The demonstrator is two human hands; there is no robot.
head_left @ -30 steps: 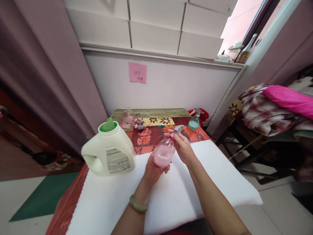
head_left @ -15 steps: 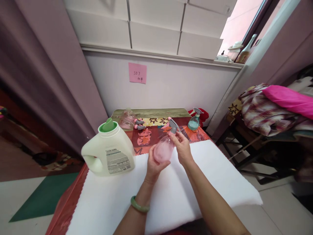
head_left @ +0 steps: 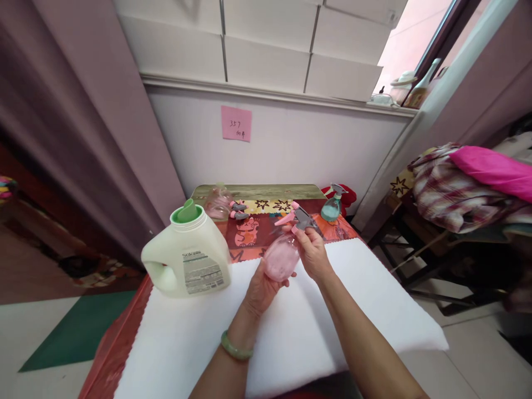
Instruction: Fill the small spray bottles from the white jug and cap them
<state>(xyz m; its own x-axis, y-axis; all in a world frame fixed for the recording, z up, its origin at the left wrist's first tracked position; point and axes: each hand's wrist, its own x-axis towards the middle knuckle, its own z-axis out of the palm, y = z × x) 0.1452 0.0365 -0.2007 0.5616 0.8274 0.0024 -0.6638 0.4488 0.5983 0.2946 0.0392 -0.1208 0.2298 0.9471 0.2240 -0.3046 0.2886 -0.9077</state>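
A small pink spray bottle (head_left: 281,258) is held tilted above a white pad (head_left: 291,327). My left hand (head_left: 261,288) cups the bottle's round body from below, fingers wrapped around it. My right hand (head_left: 312,252) grips the bottle's neck just under the grey and pink trigger head (head_left: 300,218). A green bracelet (head_left: 235,346) circles my left wrist.
A white detergent jug (head_left: 188,256) with a green cap stands left of my hands. Another pink spray bottle (head_left: 221,205) lies at the table's far end, and a teal spray bottle (head_left: 332,204) stands at the far right. Clothes (head_left: 469,183) are piled on a rack at right.
The trigger head has turned from pointing right and away to pointing left. The bottle has lifted slightly and sits more upright. Both hands have kept their hold.
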